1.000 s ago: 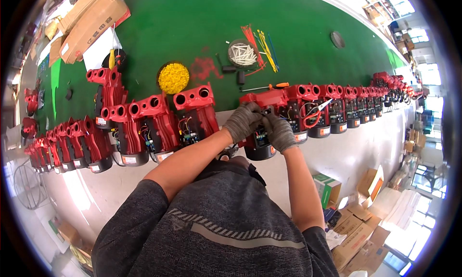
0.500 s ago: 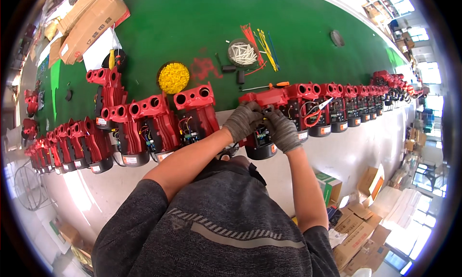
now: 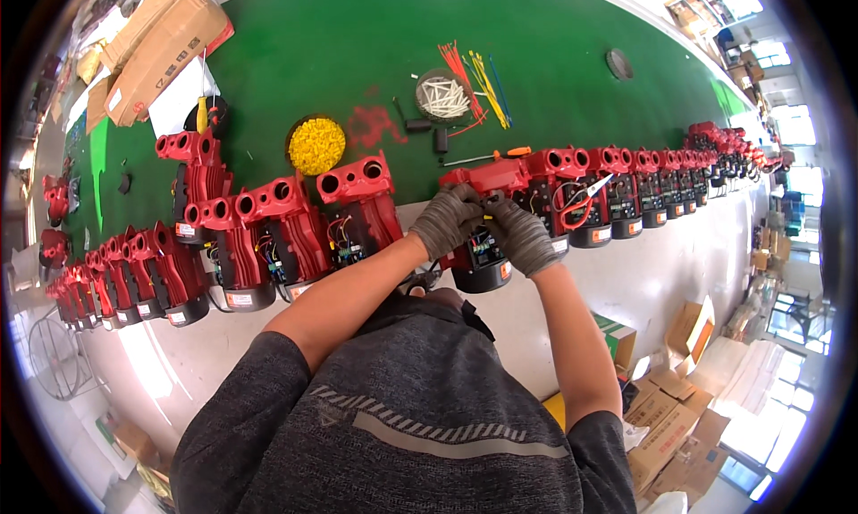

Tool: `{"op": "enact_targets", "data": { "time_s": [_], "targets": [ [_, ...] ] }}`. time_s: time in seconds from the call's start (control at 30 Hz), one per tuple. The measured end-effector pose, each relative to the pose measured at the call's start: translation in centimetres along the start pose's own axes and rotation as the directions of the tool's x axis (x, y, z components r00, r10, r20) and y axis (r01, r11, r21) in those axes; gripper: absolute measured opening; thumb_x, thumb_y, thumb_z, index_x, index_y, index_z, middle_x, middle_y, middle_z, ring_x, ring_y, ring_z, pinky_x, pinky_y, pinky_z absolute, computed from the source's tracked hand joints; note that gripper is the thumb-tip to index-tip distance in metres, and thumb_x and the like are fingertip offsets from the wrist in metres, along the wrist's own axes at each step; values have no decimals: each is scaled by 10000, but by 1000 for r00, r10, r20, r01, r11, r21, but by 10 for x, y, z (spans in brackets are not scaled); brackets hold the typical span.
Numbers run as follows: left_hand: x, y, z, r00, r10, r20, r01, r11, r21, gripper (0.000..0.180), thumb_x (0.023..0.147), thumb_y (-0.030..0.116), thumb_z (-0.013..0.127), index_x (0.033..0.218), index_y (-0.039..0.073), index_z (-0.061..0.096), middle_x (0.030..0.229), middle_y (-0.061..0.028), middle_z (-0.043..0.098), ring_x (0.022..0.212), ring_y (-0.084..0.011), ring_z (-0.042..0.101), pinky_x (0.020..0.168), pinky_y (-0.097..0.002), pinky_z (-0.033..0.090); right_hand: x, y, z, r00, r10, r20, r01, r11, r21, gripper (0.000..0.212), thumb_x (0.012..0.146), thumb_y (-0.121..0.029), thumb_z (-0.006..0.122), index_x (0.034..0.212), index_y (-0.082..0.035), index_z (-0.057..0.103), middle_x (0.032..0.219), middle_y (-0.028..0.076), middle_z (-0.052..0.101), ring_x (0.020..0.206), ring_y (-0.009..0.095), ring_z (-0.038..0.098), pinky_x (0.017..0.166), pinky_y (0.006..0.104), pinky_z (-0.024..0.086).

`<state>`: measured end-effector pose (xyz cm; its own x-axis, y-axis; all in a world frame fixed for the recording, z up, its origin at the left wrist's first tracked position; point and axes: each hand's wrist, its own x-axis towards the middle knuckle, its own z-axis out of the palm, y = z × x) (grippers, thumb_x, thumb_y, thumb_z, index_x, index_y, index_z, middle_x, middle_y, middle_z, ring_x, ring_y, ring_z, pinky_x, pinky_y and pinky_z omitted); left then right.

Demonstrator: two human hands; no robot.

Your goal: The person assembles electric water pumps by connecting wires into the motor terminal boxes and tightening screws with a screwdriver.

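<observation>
Both of my hands wear grey gloves and meet over a red and black motor unit [image 3: 479, 265] with its open side showing wires and electronics. The fingers of my left hand [image 3: 447, 221] are closed in a pinch at the unit's upper part. Opposite it, my right hand [image 3: 525, 237] is also pinched, its fingertips almost touching the left ones. A small yellow piece [image 3: 487, 217] shows just below the fingertips; which hand grips it, or whether a wire is in them, is hidden by the gloves.
Similar red units [image 3: 362, 212] line the bench edge on both sides. Red-handled scissors [image 3: 576, 212] lie on units to the right. Behind are a screwdriver [image 3: 509, 153], a bowl of yellow caps [image 3: 316, 146], a dish of white tubes [image 3: 443, 97] and cable ties [image 3: 487, 85].
The small yellow piece now shows between my fingertips. My hands stay at the same unit with slight finger movement, and the whole view has shifted a little.
</observation>
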<state>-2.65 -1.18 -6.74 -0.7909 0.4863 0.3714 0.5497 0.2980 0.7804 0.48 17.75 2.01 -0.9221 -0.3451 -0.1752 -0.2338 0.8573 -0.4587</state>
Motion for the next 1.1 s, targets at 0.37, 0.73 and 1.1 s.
{"op": "enact_targets", "data": {
  "time_s": [0.37,0.73,1.1],
  "targets": [
    [-1,-2,3,1000,-10,-4,10,1000,12,217,706,87,795,916,53,753,1012,-105,647,970,-338,600,890,-446,492,8,3,17,984,174,45,-178,978,113,285,1007,-244,552,1112,-1,659,996,261,699,991,427,666,837,501,529],
    [-1,-4,2,1000,17,-8,-17,1000,18,209,707,100,783,910,55,757,1002,-104,643,954,-326,607,888,-446,480,-3,7,24,980,192,-43,-170,937,305,276,990,-230,597,1158,-14,629,945,261,696,919,443,663,784,479,527],
    [-1,-6,5,999,29,-15,-29,1000,2,194,717,132,782,888,47,749,981,-106,647,933,-318,619,882,-448,477,5,10,26,974,225,13,-219,928,303,273,1005,-253,555,1123,-26,653,980,279,683,966,459,649,811,501,520]
  ]
}}
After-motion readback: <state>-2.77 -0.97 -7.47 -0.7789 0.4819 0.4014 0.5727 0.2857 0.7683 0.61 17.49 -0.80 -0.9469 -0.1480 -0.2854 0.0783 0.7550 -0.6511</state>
